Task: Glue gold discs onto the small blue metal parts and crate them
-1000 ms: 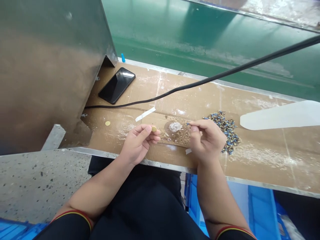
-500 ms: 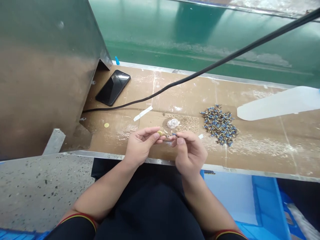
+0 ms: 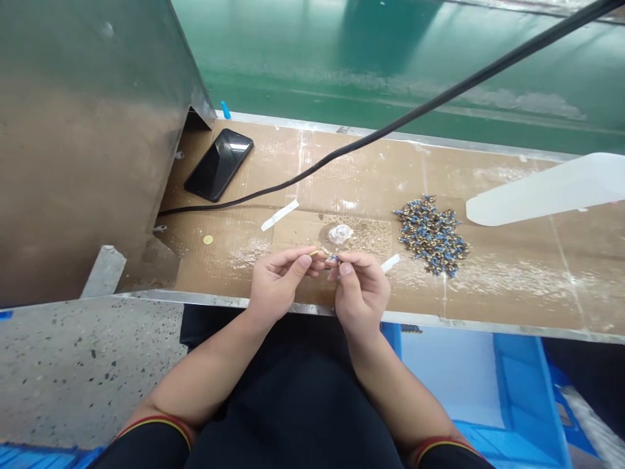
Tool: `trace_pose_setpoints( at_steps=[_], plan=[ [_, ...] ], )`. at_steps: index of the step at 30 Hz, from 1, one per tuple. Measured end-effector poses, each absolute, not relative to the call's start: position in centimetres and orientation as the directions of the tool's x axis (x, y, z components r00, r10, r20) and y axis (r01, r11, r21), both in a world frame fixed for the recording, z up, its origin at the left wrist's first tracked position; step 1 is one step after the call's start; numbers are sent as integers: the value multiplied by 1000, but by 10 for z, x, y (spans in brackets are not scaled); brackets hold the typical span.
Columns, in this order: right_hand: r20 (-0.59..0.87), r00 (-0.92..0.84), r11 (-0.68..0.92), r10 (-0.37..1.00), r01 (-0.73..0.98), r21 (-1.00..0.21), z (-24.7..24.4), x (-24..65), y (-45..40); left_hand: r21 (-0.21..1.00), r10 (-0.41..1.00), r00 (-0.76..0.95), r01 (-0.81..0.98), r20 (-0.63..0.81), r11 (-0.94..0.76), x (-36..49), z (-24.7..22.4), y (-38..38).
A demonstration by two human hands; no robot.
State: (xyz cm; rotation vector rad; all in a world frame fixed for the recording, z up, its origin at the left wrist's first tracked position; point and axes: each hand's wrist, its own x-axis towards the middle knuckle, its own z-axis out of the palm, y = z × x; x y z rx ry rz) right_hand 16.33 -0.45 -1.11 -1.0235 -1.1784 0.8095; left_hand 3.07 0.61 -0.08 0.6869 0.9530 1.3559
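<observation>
Head view: just above the cardboard-covered bench (image 3: 371,176), inside its metal edge (image 3: 209,298), the left hand (image 3: 276,283) pinches a thin round yellow disc (image 3: 314,253), the right hand (image 3: 362,286) a tiny blue-and-gold piece (image 3: 334,258). Open surface lies leftward; beyond, a clear lump (image 3: 340,234) and black cable (image 3: 390,129); rightward, a blue-and-gold heap (image 3: 432,238). The hands have drawn together.

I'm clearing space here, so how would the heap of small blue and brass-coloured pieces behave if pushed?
The heap of small blue and brass-coloured pieces would probably spread, being many separate bits. Their irregular, jutting shapes may snag on one another. Single pieces seem unlikely to roll far, looking uneven.
</observation>
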Motion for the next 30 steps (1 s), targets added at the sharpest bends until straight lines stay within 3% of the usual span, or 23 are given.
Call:
trace_pose_setpoints(
  at_steps=[7, 12, 18, 30],
  plan=[
    [576, 101, 543, 811, 235, -806, -7, 158, -5, 832, 986, -36, -542, -166, 120, 30, 4, 13],
    [600, 109, 547, 792, 308, -778, -5, 156, -4, 826, 978, -35, -543, -205, 154, 30, 6, 16],
    [627, 130, 540, 768, 396, -743, -3, 155, -2, 866, 988, -59, -490, -146, 98, 31, 1, 14],
    [654, 95, 564, 750, 425, -708, -3, 157, -1, 917, 994, -81, -397, -78, 39, 31, -7, 12]
  ],
)
